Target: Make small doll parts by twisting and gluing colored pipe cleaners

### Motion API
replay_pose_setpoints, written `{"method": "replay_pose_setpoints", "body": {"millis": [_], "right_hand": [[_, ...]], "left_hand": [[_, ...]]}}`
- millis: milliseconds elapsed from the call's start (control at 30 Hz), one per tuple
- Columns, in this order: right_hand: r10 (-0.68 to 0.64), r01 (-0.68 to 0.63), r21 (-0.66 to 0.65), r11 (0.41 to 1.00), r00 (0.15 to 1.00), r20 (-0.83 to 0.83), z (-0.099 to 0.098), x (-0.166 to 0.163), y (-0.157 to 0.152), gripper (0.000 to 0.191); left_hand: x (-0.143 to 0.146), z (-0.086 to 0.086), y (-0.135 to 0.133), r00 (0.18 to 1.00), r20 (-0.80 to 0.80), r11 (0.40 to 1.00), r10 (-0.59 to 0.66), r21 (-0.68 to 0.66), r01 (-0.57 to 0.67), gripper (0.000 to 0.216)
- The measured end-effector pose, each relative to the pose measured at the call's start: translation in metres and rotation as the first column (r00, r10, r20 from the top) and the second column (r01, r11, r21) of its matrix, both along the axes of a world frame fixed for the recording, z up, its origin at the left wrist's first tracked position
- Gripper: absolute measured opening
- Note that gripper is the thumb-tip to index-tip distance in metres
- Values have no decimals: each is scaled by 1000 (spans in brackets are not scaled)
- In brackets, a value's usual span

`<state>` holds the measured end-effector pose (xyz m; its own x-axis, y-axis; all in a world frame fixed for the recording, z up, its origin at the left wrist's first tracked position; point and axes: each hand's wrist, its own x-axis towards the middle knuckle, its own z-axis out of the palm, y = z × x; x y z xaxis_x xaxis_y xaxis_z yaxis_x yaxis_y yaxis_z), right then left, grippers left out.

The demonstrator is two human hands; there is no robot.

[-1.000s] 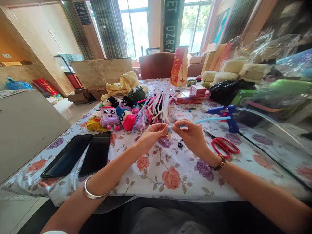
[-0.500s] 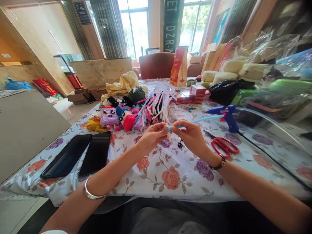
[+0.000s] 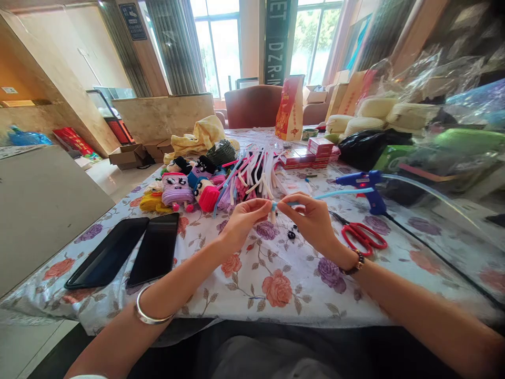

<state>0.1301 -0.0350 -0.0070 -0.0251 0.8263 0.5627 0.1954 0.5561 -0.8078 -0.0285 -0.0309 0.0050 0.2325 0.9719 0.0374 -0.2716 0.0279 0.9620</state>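
Observation:
Between my hands, above the flowered tablecloth, is a light blue pipe cleaner point(image 3: 343, 193), its long free end stretching right past my right hand. My left hand point(image 3: 250, 218) is closed, thumb and fingers pinching a small piece where blue is wound beside a cream-coloured stem point(image 3: 273, 216). My right hand point(image 3: 310, 218) pinches the blue pipe cleaner just right of that piece. Fingers hide part of the winding. Small black bits point(image 3: 291, 233) lie below my right hand. Red-handled scissors point(image 3: 363, 237) and a blue glue gun point(image 3: 365, 184) rest to the right.
Two dark phones or tablets point(image 3: 153, 250) lie at left. Fuzzy dolls point(image 3: 177, 189) and a heap of pipe cleaners point(image 3: 256, 173) sit beyond my hands. Small red boxes point(image 3: 320, 146) and a red-and-tan bag point(image 3: 290, 108) stand behind. The glue gun's black cord point(image 3: 442, 255) crosses the right side.
My right hand has moved slightly right, opening a small gap from the left fingertips. The pipe cleaner's free end has swung a little to the right. My left hand stays nearly still.

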Motion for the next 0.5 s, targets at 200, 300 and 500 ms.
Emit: {"method": "replay_pose_setpoints", "body": {"millis": [200,300,500], "right_hand": [[-163,154,91,984,982,99,0,-3,-3,15],[-170,159,102,982,979,110,-1,-3,-4,15],[-121,113,85,990,989,88,-2,-3,-2,15]], "left_hand": [[2,5,-9,919,-300,959,256,201,-202,30],[3,7,-13,852,-406,930,330,294,-220,31],[4,7,-13,787,-462,888,408,399,-227,27]]}}
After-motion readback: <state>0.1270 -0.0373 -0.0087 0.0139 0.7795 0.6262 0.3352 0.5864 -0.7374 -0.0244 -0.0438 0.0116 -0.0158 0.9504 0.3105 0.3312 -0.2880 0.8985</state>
